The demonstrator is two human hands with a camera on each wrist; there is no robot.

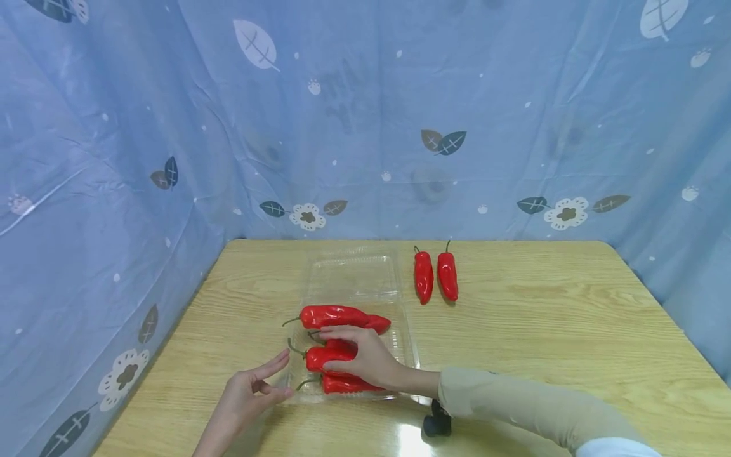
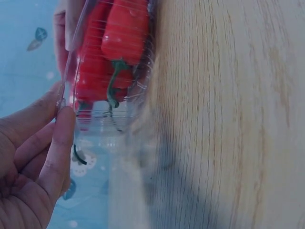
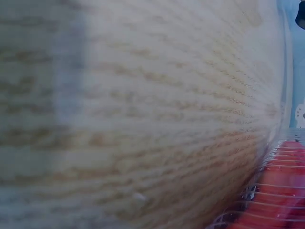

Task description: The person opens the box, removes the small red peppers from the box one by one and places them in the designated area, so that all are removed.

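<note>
Red peppers (image 1: 316, 360) lie under the right grip (image 1: 362, 358), its hold unclear, beside the parted left grip (image 1: 250, 390).

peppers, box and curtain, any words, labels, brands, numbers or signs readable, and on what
None can be read in any view.
Red peppers: no text or sticker seen.
Clear box: no label or lettering visible.
Blue curtain: leaves and flowers only; a faint dark patch is too blurred to tell if it is writing.

Beige sleeve (image 1: 514, 398) on the right arm (image 1: 421, 382) (kinda wrinkly, ngl). Then there's some pale bluish-white fabric (image 1: 613, 448) higher up.
</note>
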